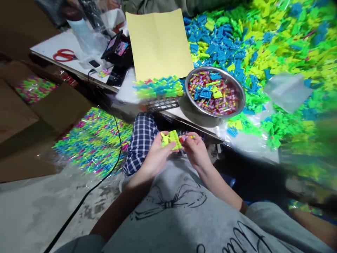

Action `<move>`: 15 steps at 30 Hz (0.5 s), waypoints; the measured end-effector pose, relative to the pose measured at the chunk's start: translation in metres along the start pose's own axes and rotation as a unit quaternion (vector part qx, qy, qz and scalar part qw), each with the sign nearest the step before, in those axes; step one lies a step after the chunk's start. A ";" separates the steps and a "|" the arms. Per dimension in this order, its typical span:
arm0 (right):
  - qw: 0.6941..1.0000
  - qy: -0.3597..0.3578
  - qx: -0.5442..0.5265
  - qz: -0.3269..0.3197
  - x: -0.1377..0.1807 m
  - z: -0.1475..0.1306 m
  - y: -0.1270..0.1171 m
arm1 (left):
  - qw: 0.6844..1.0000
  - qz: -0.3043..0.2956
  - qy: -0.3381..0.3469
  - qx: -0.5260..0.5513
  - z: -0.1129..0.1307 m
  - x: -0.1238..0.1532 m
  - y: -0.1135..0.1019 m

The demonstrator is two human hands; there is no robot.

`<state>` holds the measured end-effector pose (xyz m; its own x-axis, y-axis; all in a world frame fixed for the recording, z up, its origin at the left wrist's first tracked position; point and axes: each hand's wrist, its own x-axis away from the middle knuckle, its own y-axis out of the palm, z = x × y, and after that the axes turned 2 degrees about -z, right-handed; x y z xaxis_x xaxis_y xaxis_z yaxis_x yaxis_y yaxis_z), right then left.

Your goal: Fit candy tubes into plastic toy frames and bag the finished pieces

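Above my lap, my left hand [163, 149] is closed on a yellow-green plastic piece [173, 137], flat with small cut-out shapes. Close beside it, my right hand [195, 149] pinches a small candy-like tube [182, 139] with a red and pink wrapper and a yellowish end. The tube's tip is at the right edge of the plastic piece; whether they touch I cannot tell. In front stands a metal bowl [188, 92] holding many similar small tubes, with a few blue and yellow plastic pieces on top.
A large heap of green, yellow and blue plastic pieces [252, 52] covers the table's right side. Left of the bowl, colourful pieces stand in a black perforated rack [162, 104] before a yellow board [160, 45]. Red-handled scissors [63, 55] lie farther left. Filled clear bags [94, 144] and a black cable [86, 195] are below.
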<state>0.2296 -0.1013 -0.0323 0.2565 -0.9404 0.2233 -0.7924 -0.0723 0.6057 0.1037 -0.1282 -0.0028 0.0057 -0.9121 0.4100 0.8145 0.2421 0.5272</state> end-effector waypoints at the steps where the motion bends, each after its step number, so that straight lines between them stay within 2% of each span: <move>1: 1.000 0.006 -0.010 -0.013 0.000 0.002 0.001 | 1.000 0.004 0.006 0.011 0.000 0.000 -0.002; 7: 0.998 -0.033 0.032 -0.053 -0.006 0.007 0.006 | 0.999 0.011 -0.022 0.033 0.007 -0.003 -0.018; 11: 0.992 -0.075 0.096 -0.038 -0.017 0.010 0.000 | 0.996 0.010 -0.072 0.042 0.008 -0.015 -0.022; 15: 0.984 -0.086 0.156 -0.011 -0.031 0.012 -0.011 | 0.989 -0.023 -0.130 0.064 0.008 -0.034 -0.022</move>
<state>0.2239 -0.0751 -0.0546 0.1996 -0.9778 0.0631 -0.9258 -0.1671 0.3389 0.0813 -0.1001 -0.0219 -0.1918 -0.8112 0.5524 0.7306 0.2578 0.6323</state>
